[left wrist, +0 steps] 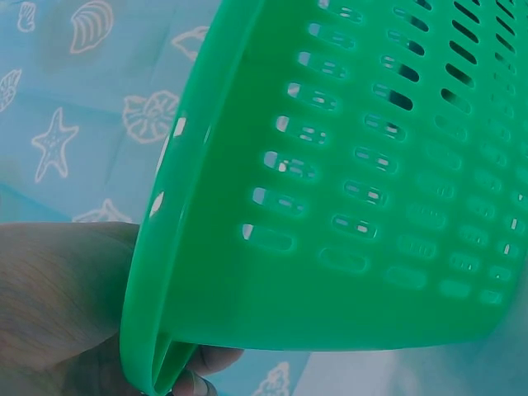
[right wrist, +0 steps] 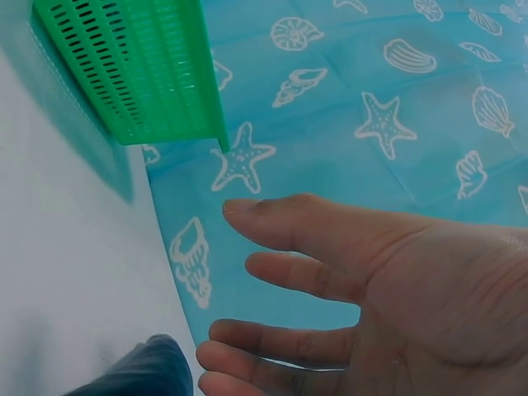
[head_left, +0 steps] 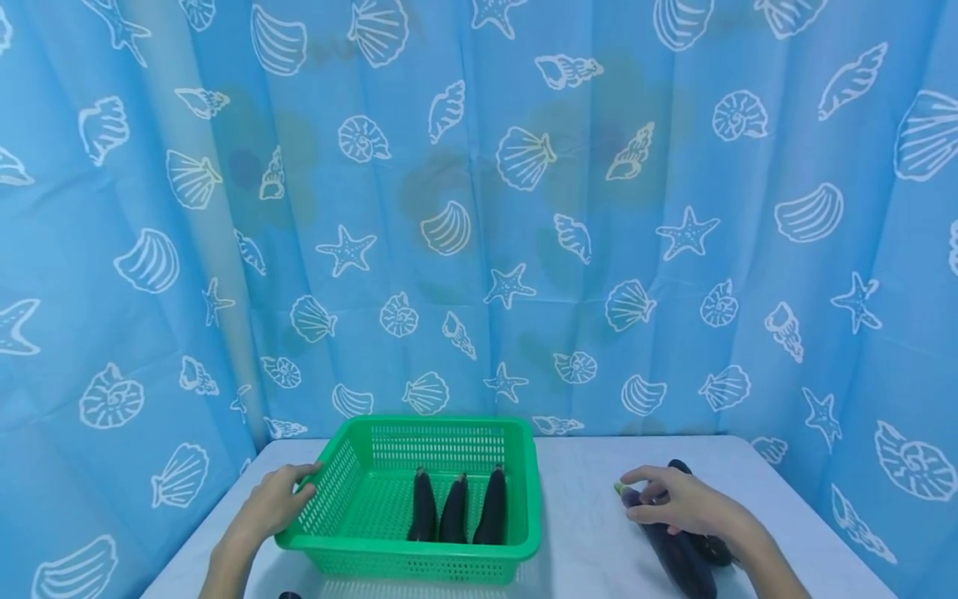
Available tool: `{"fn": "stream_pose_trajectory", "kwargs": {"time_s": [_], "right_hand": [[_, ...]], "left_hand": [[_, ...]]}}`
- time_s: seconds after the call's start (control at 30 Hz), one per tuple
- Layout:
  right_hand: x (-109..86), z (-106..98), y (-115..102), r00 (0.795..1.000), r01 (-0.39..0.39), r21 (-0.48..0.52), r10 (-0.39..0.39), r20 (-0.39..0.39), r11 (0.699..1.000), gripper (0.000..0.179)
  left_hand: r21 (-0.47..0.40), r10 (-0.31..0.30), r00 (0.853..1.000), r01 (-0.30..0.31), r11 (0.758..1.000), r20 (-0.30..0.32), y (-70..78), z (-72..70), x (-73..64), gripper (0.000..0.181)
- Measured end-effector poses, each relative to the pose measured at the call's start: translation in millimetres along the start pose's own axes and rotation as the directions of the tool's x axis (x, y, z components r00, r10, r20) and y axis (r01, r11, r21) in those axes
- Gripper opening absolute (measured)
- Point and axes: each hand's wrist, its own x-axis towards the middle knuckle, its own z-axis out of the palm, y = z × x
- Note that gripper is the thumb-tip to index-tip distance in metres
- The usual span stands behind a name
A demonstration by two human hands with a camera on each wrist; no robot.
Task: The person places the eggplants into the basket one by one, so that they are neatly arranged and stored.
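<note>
My left hand (head_left: 274,501) grips the left rim of a green plastic basket (head_left: 407,548); in the left wrist view its thumb and fingertips lie on either side of the rim (left wrist: 177,165). Inside the basket, toward the right, lie three dark eggplants (head_left: 453,509) side by side. Over at the table's right, my right hand (head_left: 684,499) hovers over an eggplant (head_left: 683,561) with a green stem end. Another eggplant (head_left: 679,466) lies beside it, partly hidden by the hand. The right wrist view shows that hand (right wrist: 330,289) with fingers spread and nothing held; an eggplant's end (right wrist: 153,371) shows below.
Basket and eggplants stand on a white table (head_left: 584,499). A blue curtain (head_left: 479,249) with shell and starfish prints hangs behind and along both sides. The tip of a dark object (head_left: 289,595) shows at the bottom edge, left of the basket's front.
</note>
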Motion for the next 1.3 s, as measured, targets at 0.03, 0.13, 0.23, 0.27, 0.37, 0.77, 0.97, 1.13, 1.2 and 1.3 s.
{"fn": "stream_pose_trajectory", "kwargs": {"time_s": [0.03,0.13,0.23,0.27,0.37,0.77,0.97,1.13,1.2,1.3], "right_hand": [[0.1,0,1,1.0,-0.013,-0.007,0.013,-0.007,1.0,0.062],[0.0,-2,4,0.999,-0.04,-0.026,0.039,-0.021,0.999,0.063],[-0.4,-5,7,0.998,-0.052,-0.035,0.051,-0.022,0.998,0.064],[-0.8,-5,8,0.998,-0.053,-0.035,0.052,-0.02,0.998,0.064],[-1.1,-8,10,0.998,-0.058,-0.029,0.058,-0.009,0.998,0.063],[-3.6,-10,10,0.994,-0.111,-0.125,0.112,0.003,0.986,0.059],[-3.4,-9,12,0.991,-0.13,-0.144,0.135,0.021,0.981,0.059],[-3.4,-7,14,0.991,-0.124,-0.162,0.13,0.026,0.979,0.058],[-3.1,-7,15,0.991,-0.123,-0.176,0.13,0.025,0.977,0.058],[-2.2,-5,16,0.99,-0.136,-0.191,0.142,0.019,0.972,0.056]], "left_hand": [[0.0,0.005,1.0,-0.005,1.0,-0.001,-0.1,0.0,-0.2,0.043],[0.0,0.016,1.0,-0.016,1.0,-0.009,-0.3,0.0,-1.1,0.043],[-0.003,0.022,1.0,-0.022,1.0,-0.01,-0.7,-0.1,-1.3,0.043],[-0.002,0.023,1.0,-0.023,1.0,-0.011,-0.9,-0.3,-1.4,0.043],[0.01,0.032,0.999,-0.032,0.999,-0.01,-1.2,-1.4,-0.8,0.042],[0.0,0.012,1.0,-0.012,1.0,-0.001,-1.3,-0.7,-0.1,0.043],[0.004,0.012,1.0,-0.012,1.0,0.0,-1.4,-0.2,-0.6,0.043],[-0.002,0.013,1.0,-0.013,1.0,0.0,-0.8,-0.3,-1.2,0.043],[-0.006,0.011,1.0,-0.011,1.0,0.002,-0.4,-0.4,-1.2,0.043],[-0.003,0.008,1.0,-0.008,1.0,0.003,0.0,-0.8,-1.2,0.043]]}}
